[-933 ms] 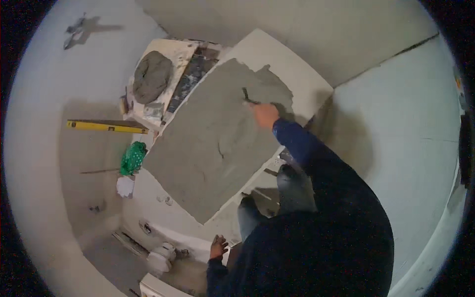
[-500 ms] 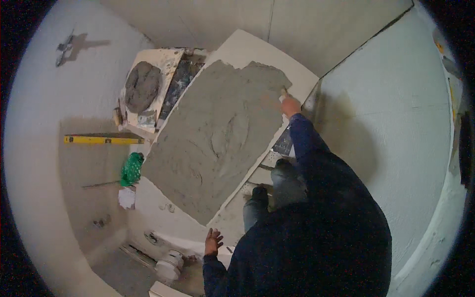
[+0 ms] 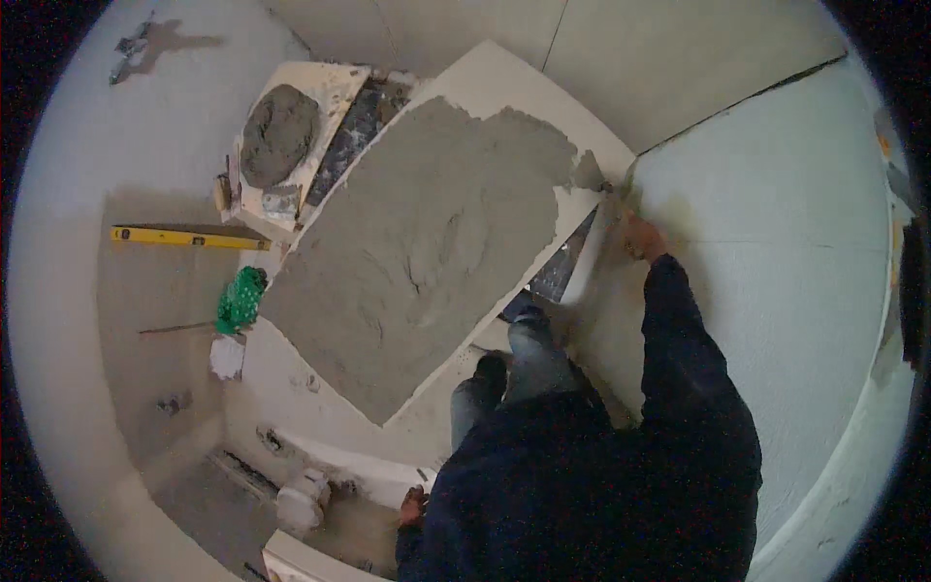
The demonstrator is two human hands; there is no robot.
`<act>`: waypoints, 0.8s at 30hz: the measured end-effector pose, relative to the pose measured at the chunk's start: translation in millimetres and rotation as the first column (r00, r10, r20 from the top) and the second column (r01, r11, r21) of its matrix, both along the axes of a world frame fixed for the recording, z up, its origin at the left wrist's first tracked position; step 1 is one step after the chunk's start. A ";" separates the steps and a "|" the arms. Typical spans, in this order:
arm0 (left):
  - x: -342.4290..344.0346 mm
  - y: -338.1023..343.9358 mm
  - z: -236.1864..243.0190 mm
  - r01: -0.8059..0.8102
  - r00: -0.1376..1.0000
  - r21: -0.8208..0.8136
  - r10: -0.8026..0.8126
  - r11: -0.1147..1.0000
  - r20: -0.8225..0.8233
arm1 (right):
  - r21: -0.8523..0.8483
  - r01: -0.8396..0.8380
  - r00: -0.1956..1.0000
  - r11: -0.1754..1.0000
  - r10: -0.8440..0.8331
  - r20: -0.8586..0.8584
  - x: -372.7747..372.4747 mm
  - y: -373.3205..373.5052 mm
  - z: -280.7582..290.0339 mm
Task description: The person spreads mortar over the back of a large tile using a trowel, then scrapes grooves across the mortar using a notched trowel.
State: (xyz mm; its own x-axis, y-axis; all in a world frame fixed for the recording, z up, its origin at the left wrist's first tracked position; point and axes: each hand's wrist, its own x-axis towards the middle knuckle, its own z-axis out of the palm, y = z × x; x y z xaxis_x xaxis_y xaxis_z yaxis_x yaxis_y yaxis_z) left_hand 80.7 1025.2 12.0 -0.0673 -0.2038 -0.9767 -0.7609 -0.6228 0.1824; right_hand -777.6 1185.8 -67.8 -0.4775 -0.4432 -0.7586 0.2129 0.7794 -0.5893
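Observation:
A large pale board (image 3: 490, 82) lies tilted in front of me, most of it spread with grey mortar (image 3: 436, 213). At its right corner my right hand (image 3: 640, 240) is closed round the handle of a trowel (image 3: 606, 187). A lump of mortar (image 3: 587, 173) sits by the trowel's blade, over the bare edge of the board; the blade itself is mostly hidden. My left hand (image 3: 414, 504) hangs low near my body, fingers loosely bent, with nothing seen in it.
Left of the board, a smaller board (image 3: 335, 87) carries a mortar heap (image 3: 279, 134). A yellow spirit level (image 3: 189, 238), a green bag-like bundle (image 3: 240, 299) and a white cylindrical object (image 3: 304, 500) are also on the left. A pale wall (image 3: 776, 213) stands close on the right.
My right hand has moved right and toward me with the trowel, off the board's edge. Mortar at the right corner is disturbed, baring some board. My left hand has drawn down toward my body.

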 end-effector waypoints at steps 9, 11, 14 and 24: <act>-69.4 -56.7 25.5 -0.235 0.953 -0.048 0.240 0.971 0.184 | -0.152 -0.106 0.980 0.983 0.077 -0.185 95.1 -0.3 -115.7; -134.1 -86.0 29.6 -0.205 0.968 -0.061 0.212 0.977 0.134 | -0.264 -0.100 0.955 0.959 0.018 -0.297 120.4 12.1 -98.1; -190.7 -114.9 47.6 -0.174 0.982 -0.146 0.182 0.974 0.043 | -0.073 -0.050 0.995 0.996 0.043 -0.090 137.8 -19.7 -41.0; -229.7 -124.8 43.4 -0.182 0.983 -0.086 0.181 0.980 -0.022 | 0.430 -0.439 0.311 0.789 0.583 -0.751 48.0 -76.9 5.8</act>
State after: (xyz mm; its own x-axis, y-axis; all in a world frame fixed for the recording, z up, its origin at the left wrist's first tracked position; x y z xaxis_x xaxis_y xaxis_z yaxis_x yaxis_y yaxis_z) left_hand -149.0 900.4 55.4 -0.0349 -0.2980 -0.9539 -0.6337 -0.7315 0.2517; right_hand -729.7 1108.9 -62.0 -0.5934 -0.7765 -0.2121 -0.7729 0.6232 -0.1195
